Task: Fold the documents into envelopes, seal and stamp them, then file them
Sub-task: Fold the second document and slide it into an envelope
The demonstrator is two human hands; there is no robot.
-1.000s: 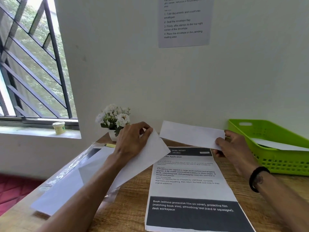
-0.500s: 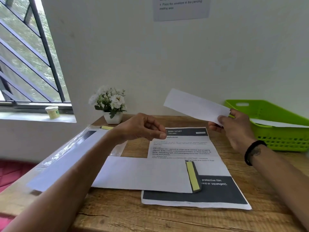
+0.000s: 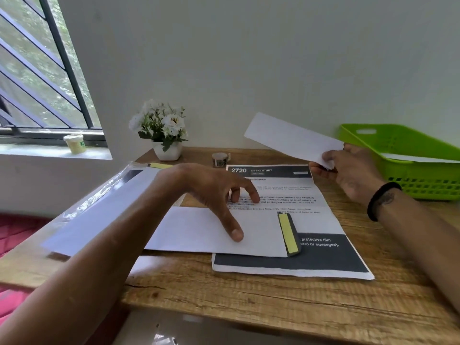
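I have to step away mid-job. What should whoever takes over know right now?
Right hand pinches the folded document, held above the desk.
Left hand is open over the envelope, thumb touching it; it lies flat with its yellow adhesive strip exposed.
Done: document folded.
Left: insert, seal, stamp from the stamp roll, file in the green tray.

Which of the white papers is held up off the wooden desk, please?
The folded white strip, pinched by the right hand; the white envelope lies flat.
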